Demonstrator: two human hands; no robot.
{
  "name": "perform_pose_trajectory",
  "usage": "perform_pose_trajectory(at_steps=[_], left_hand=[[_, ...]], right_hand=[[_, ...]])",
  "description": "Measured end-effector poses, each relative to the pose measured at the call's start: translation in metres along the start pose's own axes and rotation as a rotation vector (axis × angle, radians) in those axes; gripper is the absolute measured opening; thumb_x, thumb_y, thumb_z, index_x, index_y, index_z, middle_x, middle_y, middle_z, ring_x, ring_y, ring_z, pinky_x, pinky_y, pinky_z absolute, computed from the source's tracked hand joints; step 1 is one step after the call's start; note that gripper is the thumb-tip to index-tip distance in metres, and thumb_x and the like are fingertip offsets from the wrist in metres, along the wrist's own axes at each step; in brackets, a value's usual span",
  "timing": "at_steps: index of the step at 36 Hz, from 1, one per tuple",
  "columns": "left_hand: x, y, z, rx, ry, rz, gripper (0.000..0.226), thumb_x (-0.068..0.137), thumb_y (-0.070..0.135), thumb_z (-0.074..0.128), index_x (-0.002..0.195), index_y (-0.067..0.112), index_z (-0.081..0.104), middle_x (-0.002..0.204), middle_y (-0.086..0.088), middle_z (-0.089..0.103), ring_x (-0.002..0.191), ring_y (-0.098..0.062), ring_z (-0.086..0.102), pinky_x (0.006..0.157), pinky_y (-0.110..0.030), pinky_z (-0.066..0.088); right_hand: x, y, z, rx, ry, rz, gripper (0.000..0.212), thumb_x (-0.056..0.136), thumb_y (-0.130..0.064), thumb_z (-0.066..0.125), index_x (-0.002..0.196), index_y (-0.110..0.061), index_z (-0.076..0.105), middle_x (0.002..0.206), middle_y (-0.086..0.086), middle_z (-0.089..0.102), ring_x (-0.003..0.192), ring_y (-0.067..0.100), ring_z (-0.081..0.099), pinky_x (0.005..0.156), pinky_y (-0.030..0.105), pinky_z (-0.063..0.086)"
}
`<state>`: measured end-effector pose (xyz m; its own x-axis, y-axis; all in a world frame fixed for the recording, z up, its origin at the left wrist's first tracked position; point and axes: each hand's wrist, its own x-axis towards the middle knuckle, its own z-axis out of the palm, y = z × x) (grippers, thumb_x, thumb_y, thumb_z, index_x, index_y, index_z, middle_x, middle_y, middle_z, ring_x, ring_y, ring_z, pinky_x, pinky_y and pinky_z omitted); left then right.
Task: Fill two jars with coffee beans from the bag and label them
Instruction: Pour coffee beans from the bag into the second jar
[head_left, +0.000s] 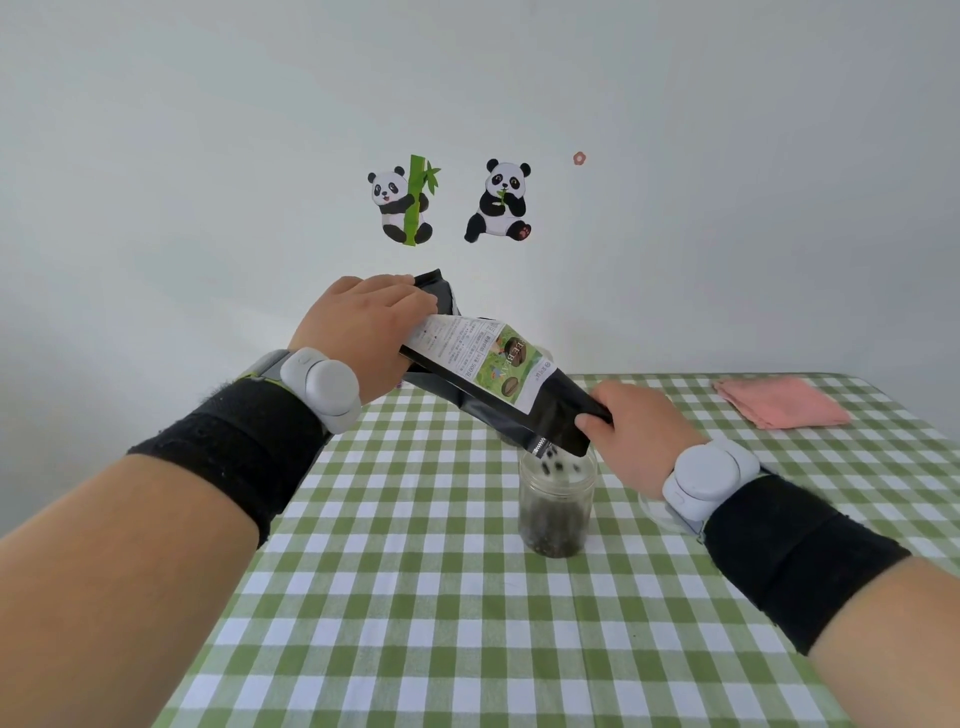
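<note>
Head view: both hands clamped on tilted bag (488, 384), left hand (363, 332) high, right hand (631, 431) low above jar (557, 506).

We've got both arms stretched forward over the table (415, 597), black wristbands and pale grey wrist units on each. Our left hand (358, 327) sits high above the table, fingers curled down in a grip, while our right hand (631, 431) is lower and nearer it, thumb pinched against fingers.
</note>
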<state>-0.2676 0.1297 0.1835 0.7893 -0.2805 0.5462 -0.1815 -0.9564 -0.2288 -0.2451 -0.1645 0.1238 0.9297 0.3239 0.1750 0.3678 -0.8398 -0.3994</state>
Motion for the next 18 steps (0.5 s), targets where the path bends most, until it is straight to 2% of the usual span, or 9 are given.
perform_pose_trajectory(at_steps=[15, 18], left_hand=[[-0.0008, 0.0003, -0.0006, 0.009, 0.003, -0.010, 0.051, 0.080, 0.011, 0.071, 0.128, 0.023, 0.056, 0.129, 0.009, 0.062, 0.137, -0.020, 0.045, 0.106, -0.041, 0.036], [-0.0010, 0.0003, -0.0012, 0.017, 0.000, -0.006, 0.053, 0.079, 0.012, 0.072, 0.128, 0.023, 0.056, 0.129, 0.008, 0.063, 0.137, -0.020, 0.045, 0.106, -0.041, 0.036]], right_hand=[[0.0005, -0.0003, -0.0004, 0.002, 0.000, 0.002, 0.028, 0.100, -0.029, 0.047, 0.073, -0.024, 0.041, 0.069, -0.003, 0.051, 0.058, 0.012, 0.047, 0.051, 0.025, 0.031], [-0.0006, -0.0003, -0.0004, -0.001, 0.002, 0.004, 0.023, 0.100, -0.030, 0.047, 0.078, -0.021, 0.046, 0.071, -0.003, 0.052, 0.059, 0.013, 0.048, 0.052, 0.025, 0.033]])
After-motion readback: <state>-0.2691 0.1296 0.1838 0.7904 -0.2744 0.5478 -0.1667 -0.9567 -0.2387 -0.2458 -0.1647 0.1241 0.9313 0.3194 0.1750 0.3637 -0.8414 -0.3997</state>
